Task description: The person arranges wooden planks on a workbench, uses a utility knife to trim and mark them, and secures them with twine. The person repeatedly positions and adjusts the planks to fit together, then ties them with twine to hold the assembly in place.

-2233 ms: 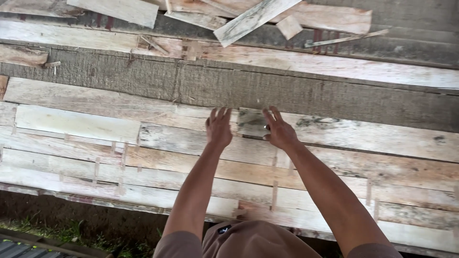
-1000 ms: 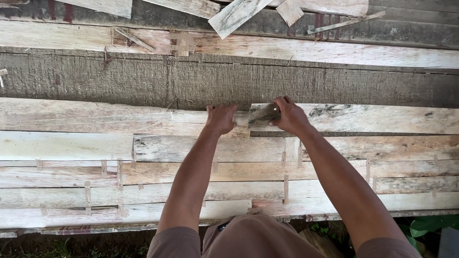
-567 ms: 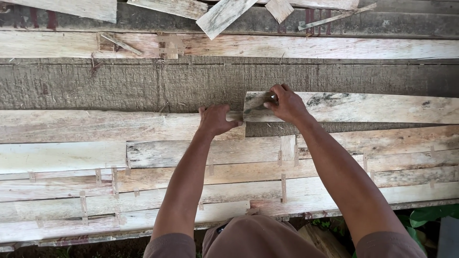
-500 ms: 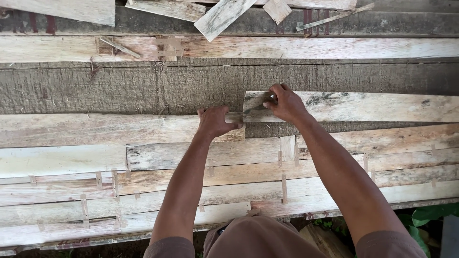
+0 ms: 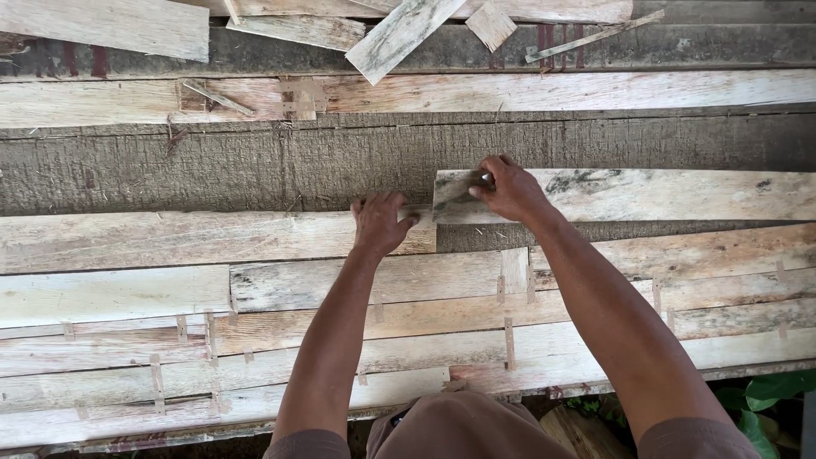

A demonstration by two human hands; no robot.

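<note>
Your right hand (image 5: 508, 189) sits on the near end of a pale, grey-stained board (image 5: 629, 195), fingers curled down over its top edge and thumb pressed against the face, so you have that end pinched. The board lies flat and runs off to the right, across the dark rough beam (image 5: 212, 166) that spans the whole view. Its left end stops just right of your left hand.

Your left hand (image 5: 378, 223) lies palm down with the fingers spread flat, holding nothing. It presses on the right end of a long reddish plank (image 5: 170, 240) that lies along the near side of the dark beam. The thumb points toward the grey-stained board, and the two board ends meet, or nearly meet, right beside it; you cannot tell from here whether they touch.

On the near side of the dark beam, under your forearms, more thin pale slats (image 5: 425, 327) lie side by side, joined by small wooden cleats (image 5: 508, 342). On the far side of the beam runs another long pale plank (image 5: 510, 92), and beyond it loose offcuts (image 5: 399, 32) lie at odd angles. Green leaves (image 5: 765, 395) show at the lower right, below the nearest slat.
</note>
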